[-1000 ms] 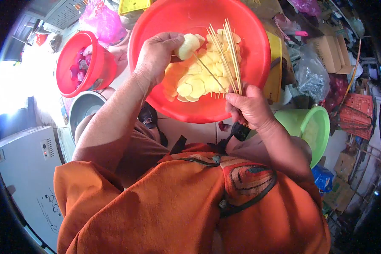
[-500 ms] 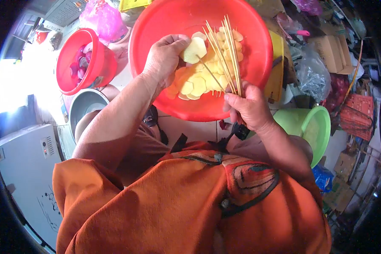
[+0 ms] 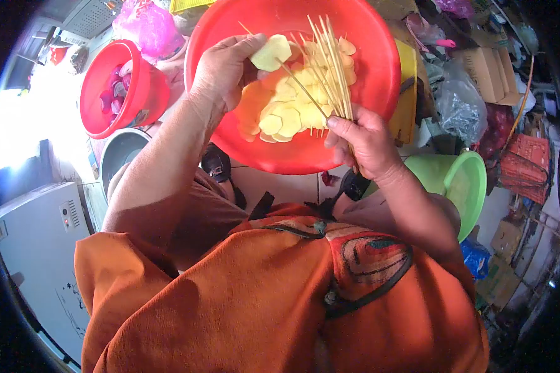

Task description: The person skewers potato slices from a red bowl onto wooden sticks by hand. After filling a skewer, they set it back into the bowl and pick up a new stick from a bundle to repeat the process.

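Note:
My left hand is closed, pinching a pale yellow potato slice by its edge. A thin skewer passes through that slice, its tip showing beyond at the upper left. The skewer's other end is at the fingers of my right hand, which are wrapped round a bundle of bamboo skewers fanned upward. Both hands are over a large red basin. Many more potato slices lie in it, some with skewer ends poking out beside them. My right palm and the bundle's lower ends are mostly hidden.
To the left stand a red bucket of purple-red pieces and a grey basin. A green tub is at the right, near a clear plastic bag and a cardboard box. A white cabinet stands lower left.
The potato slice has slid further along the skewer, so the tip now sticks out past it. My left hand has moved a little left and up.

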Tool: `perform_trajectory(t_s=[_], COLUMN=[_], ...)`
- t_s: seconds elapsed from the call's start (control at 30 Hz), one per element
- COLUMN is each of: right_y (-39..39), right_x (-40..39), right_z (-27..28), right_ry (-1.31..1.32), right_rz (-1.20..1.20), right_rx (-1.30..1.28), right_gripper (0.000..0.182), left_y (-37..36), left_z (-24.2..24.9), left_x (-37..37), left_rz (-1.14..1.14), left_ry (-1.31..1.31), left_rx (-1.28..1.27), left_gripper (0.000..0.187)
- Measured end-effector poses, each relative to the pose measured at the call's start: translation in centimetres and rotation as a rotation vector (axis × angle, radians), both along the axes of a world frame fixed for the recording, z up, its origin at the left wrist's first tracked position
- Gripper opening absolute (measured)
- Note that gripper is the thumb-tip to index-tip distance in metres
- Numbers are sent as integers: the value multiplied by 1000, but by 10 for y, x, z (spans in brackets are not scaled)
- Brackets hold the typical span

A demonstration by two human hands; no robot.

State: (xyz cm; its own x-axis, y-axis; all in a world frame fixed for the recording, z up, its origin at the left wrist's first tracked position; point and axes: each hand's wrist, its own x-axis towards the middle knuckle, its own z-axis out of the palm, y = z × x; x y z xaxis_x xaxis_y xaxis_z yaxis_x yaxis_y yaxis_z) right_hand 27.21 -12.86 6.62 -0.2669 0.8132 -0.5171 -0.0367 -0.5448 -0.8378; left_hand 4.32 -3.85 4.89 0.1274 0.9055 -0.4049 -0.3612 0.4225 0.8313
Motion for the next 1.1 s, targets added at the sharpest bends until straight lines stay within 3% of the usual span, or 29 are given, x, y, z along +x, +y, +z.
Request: perform_trajectory(t_s=[0.07,0.23,0.37,0.43,0.47,0.5,0.57,0.6,0.63,0.7,0.77,0.83,1.03,1.1], right_y=[-1,-1,0,1,2,3,3,2,2,-1,-1,-2,-5,-8], right_x=[0,-6,-3,1,3,5,6,6,5,3,4,6,9,10], right_z=[0,0,-3,-2,-3,-4,-4,-4,-4,-2,-2,-5,-1,2], right_ry=[-10,-36,-18,-42,-41,-16,11,8,4,1,-4,30,-31,-46], right_rz=[-3,-72,-88,-137,-137,-172,-209,-196,-183,-172,-162,-164,-140,-116], right_rx=[-8,120,78,28,27,10,-7,-7,-8,-6,-4,32,-4,16], right_gripper=[18,18,17,16,16,16,15,17,18,18,17,17,17,18], left_y=[-3,-41,-42,-26,-21,-24,-35,-40,-45,-52,-42,-37,-28,-10], left_z=[2,3,-8,-19,-30,-29,-27,-42,-52,-68,-77,-69,-48,-60], left_x=[2,42,41,28,25,26,28,30,31,33,32,32,22,5], left_rz=[-9,-355,-398,-311,-317,-317,-695,-754,-757,-587,-631,-729,-722,-665], left_ry=[16,94,106,164,467,468,1281,1447,1447,1664,1682,1525,1461,1442], left_rx=[-16,-65,-60,-36,39,39,307,390,391,647,592,381,317,479], left_gripper=[28,30,33,33,36,36,40,45,45,43,40,33,25,23])
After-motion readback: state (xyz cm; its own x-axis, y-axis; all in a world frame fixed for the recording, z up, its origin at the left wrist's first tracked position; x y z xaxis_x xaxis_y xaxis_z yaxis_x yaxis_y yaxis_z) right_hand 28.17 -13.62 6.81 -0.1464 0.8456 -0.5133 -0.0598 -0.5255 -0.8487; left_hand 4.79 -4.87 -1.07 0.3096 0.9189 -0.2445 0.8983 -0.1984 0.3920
